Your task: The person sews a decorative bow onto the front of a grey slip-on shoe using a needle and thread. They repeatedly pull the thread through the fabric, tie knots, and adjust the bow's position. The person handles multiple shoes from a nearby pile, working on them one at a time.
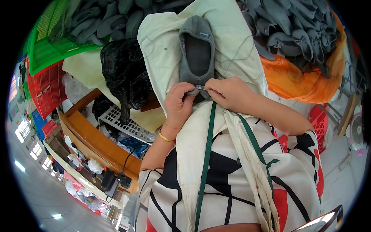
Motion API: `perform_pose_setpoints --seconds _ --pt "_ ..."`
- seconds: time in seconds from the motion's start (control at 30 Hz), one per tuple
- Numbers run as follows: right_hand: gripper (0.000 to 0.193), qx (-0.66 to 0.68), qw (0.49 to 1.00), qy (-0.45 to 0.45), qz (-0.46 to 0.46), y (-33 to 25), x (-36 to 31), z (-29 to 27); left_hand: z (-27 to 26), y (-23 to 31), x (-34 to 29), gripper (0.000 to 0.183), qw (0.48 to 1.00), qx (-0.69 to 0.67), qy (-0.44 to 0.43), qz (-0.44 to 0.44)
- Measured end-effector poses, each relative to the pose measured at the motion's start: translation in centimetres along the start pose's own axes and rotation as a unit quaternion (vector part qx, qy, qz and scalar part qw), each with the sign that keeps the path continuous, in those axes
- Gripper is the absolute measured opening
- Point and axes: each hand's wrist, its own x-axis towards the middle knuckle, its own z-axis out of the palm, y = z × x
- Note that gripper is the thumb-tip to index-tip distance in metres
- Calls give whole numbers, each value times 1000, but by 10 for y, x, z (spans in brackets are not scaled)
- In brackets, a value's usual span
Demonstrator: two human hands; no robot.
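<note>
A grey fabric slip-on shoe (196, 25) lies on the pale cloth (162, 31) over my lap, toe pointing away from me. With thumb and fingers, my left hand (179, 103) pinches the back edge of the shoe at the heel. My right hand (228, 93) is closed beside it, its fingertips pinching a thin, shiny sliver at the heel edge; its kind is too small to tell. A little pale spot shows on the heel between the two hands. Loose dark thread trails across the cloth to the right of the shoe.
Many grey shoes fill a green plastic basket (50, 58) at far left and lie heaped by an orange sack (297, 79) at far right. Left of my lap are a black plastic bag (125, 67), a white slatted crate (125, 123) and a wooden bench (92, 135). A fan (356, 129) stands right.
</note>
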Motion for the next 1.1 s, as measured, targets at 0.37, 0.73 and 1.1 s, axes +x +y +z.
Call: perform_pose_setpoints --seconds 0.37,0.73,1.1 --pt "11 -9 1000 -12 6 -1 1 0 0 0 -1 18 1000 -7 4 -2" --pt "11 -16 999 -33 11 -1 8 -1 1 2 0 17 1000 17 1 21" --pt "13 -34 999 -26 22 5 13 21 3 0 -5 20 999 19 30 22"
